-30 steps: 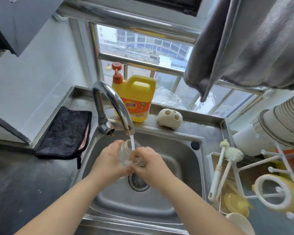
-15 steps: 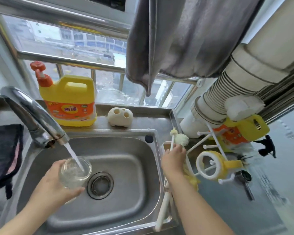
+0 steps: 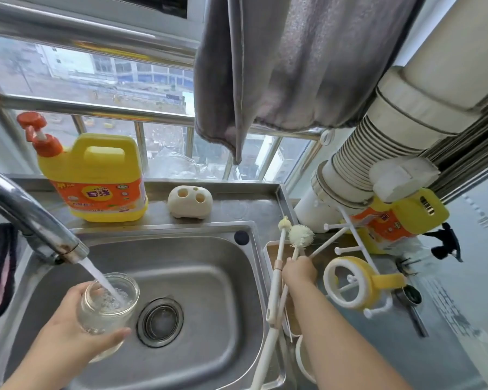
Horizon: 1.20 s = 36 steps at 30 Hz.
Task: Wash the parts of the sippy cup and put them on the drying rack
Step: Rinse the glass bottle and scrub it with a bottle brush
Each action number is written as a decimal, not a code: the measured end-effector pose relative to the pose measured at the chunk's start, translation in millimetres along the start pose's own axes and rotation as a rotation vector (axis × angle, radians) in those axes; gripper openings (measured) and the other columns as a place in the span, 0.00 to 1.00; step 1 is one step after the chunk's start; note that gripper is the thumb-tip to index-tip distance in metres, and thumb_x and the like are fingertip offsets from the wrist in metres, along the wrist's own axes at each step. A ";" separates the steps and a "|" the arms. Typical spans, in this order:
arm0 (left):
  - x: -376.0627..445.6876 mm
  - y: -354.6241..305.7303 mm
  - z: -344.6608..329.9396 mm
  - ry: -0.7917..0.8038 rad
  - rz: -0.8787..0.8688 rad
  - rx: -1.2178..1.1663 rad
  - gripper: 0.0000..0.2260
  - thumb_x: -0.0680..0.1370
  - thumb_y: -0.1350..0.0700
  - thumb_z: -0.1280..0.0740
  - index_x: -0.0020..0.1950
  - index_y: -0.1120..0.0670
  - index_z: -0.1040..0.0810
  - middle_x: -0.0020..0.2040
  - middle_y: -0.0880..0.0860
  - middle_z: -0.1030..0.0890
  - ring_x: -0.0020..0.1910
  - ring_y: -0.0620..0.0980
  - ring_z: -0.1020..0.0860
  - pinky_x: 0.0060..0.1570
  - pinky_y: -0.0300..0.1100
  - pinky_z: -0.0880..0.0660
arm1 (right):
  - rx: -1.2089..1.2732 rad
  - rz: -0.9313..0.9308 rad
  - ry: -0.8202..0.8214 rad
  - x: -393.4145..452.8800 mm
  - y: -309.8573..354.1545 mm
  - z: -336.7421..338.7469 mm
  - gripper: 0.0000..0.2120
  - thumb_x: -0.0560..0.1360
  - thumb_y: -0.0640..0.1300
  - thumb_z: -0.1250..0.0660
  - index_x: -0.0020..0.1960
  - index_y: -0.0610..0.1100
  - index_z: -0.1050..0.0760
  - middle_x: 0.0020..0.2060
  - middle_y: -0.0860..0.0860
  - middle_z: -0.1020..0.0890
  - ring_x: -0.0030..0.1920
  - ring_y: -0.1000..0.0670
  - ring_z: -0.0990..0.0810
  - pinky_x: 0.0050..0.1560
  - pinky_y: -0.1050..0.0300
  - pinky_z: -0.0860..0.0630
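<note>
1 clear cup [image 3: 109, 302] gripped in left hand [image 3: 68, 333] under faucet [image 3: 34, 220]; right hand [image 3: 299, 270] clutching brush [image 3: 297, 243].

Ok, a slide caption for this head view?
Left hand holds clear cup under running faucet; right hand grips bottle brush beside sink.

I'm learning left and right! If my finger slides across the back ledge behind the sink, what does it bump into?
Yellow soap jug → little white holder with holes → big white ribbed pipe.
</note>
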<state>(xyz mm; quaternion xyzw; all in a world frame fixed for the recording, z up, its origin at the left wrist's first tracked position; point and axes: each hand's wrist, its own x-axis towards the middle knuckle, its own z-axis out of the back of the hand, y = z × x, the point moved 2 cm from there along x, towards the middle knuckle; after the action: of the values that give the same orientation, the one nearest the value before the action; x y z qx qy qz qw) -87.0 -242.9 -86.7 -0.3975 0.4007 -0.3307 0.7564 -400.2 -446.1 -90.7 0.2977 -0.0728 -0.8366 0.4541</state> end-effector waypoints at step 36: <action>3.9 -6.1 33.3 0.144 -0.317 0.402 0.35 0.60 0.44 0.29 0.67 0.49 0.31 0.56 0.40 0.33 0.60 0.42 0.35 0.57 0.32 0.36 | -1.197 1.411 0.340 -225.7 107.3 -69.2 0.16 0.74 0.34 0.39 0.61 0.42 0.26 0.54 0.45 0.26 0.53 0.40 0.23 0.43 0.52 0.30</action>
<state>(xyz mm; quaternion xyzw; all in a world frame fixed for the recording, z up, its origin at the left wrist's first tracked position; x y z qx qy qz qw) -57.4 -237.7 -70.6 -0.2725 0.3125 -0.5452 0.7286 -191.7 -316.5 -7.3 0.0201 0.2733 -0.2117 0.9381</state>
